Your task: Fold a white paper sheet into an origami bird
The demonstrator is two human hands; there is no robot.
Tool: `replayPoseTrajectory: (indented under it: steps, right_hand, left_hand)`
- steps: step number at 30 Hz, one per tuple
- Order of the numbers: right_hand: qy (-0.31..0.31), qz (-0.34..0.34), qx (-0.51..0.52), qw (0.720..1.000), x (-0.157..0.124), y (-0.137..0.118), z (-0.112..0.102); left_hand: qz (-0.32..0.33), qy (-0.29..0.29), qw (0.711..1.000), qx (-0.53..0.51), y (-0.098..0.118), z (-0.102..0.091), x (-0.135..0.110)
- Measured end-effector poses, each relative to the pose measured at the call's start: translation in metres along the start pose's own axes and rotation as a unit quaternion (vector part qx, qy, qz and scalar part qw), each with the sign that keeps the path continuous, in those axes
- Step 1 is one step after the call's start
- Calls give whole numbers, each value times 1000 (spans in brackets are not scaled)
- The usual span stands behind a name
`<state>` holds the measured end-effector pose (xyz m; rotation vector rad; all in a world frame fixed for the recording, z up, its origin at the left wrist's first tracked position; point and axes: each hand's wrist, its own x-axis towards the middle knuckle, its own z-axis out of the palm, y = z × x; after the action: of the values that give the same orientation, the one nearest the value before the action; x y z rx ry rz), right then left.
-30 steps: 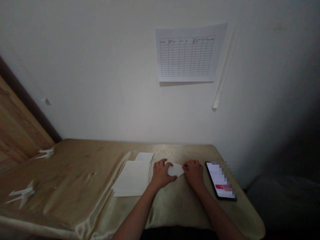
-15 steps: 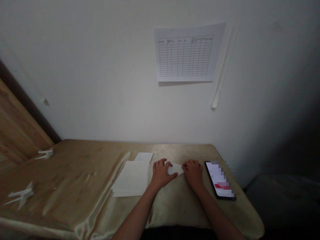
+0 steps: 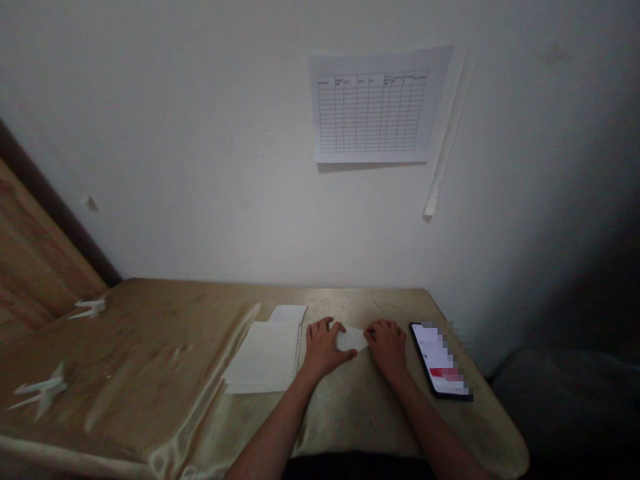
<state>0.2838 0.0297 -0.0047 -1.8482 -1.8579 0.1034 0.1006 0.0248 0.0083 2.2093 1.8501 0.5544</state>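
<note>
A small folded piece of white paper lies on the table between my hands. My left hand is curled over its left side, thumb and fingers pinching the fold. On the paper's right end my right hand presses down with bent, closed fingers. Just left of my left hand lies an open lined notebook.
A phone with a lit screen lies right of my right hand, near the table's edge. Two folded paper planes rest at the far left. The table has a shiny beige cover. A printed grid sheet hangs on the wall.
Both hands stay on the folded paper; the fingers shift only slightly. Nothing else has moved.
</note>
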Motion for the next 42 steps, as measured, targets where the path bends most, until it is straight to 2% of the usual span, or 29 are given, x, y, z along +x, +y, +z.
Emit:
replayPoseTrajectory:
  steps: [18,35,42]
  right_hand:
    - [12,-21,-4,1000,4,3,4]
    - [1,6,7,1000,5,4,5]
    - [23,-8,-2,1000,0,7,5]
  left_hand:
    - [22,6,1000,2,7,4,-4]
    - [38,-42,998,12,13,-3,-3]
    - [36,-51,998,22,13,-3,-1]
